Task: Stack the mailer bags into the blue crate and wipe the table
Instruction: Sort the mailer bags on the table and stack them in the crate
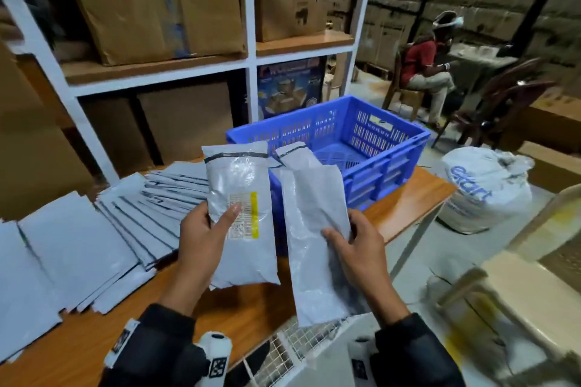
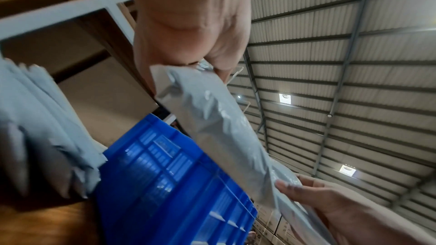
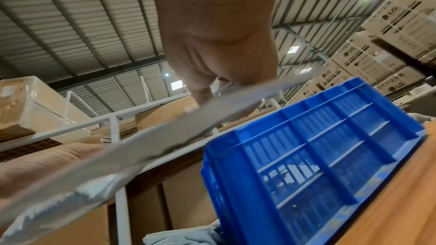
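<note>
My left hand [image 1: 207, 236] grips a filled grey mailer bag [image 1: 242, 214] with a yellow-edged label, held upright above the wooden table [image 1: 405, 198]. Beside it my right hand [image 1: 349, 245] pinches a second grey mailer [image 1: 314, 229], also upright. Just beyond both bags stands the blue crate [image 1: 377, 166], its perforated floor bare. Several more grey mailers [image 1: 125, 217] lie fanned across the table's left half. From the left wrist view, the left hand's mailer [image 2: 219, 129] crosses in front of the crate [image 2: 169, 183]. The right wrist view shows the other mailer [image 3: 151, 142] edge-on beside the crate [image 3: 318, 156].
White shelving [image 1: 251, 63] with cardboard boxes rises behind the table. A white sack [image 1: 484, 188] sits on the floor to the right, near pale chairs [image 1: 518, 292]. A seated person in red [image 1: 424, 72] is far back right. A wire-mesh white rack [image 1: 298, 345] lies below the table's front edge.
</note>
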